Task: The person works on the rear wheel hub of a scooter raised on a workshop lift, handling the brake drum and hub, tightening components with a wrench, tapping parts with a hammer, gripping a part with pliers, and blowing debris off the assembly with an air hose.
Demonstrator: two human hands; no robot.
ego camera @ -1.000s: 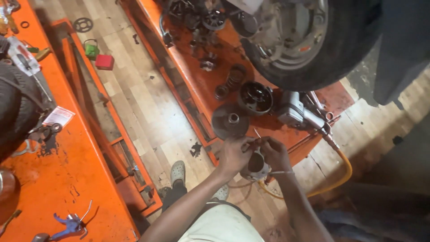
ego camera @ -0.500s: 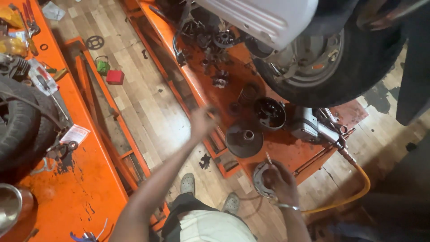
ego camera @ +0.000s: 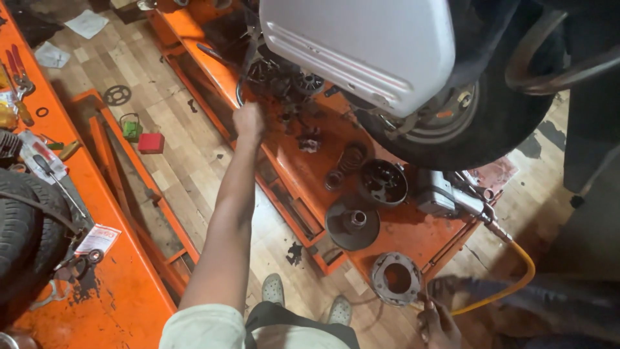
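Observation:
My left arm stretches far forward and my left hand (ego camera: 248,120) is at the edge of the orange lift platform (ego camera: 413,236), beside a heap of dark greasy engine parts (ego camera: 284,81). Its fingers are curled, and I see only the back of the hand, so anything in it is hidden. My right hand (ego camera: 438,322) is low at the bottom edge with its fingers curled, just beside a round metal ring plate (ego camera: 396,278). A thin bit of metal pokes up by its fingers.
A clutch bell (ego camera: 382,182), a pulley disc (ego camera: 352,223) and a spring (ego camera: 349,158) lie on the platform under a scooter's rear tyre (ego camera: 491,129) and grey body panel (ego camera: 361,48). An air tool (ego camera: 445,197) with a yellow hose (ego camera: 516,278) sits at the right. Tools and a tyre (ego camera: 26,239) are on the orange bench (ego camera: 116,304) at the left.
My left hand has left the ring plate and reached up and away to the heap of parts. My right hand has stayed by the ring. The view has tilted toward the scooter.

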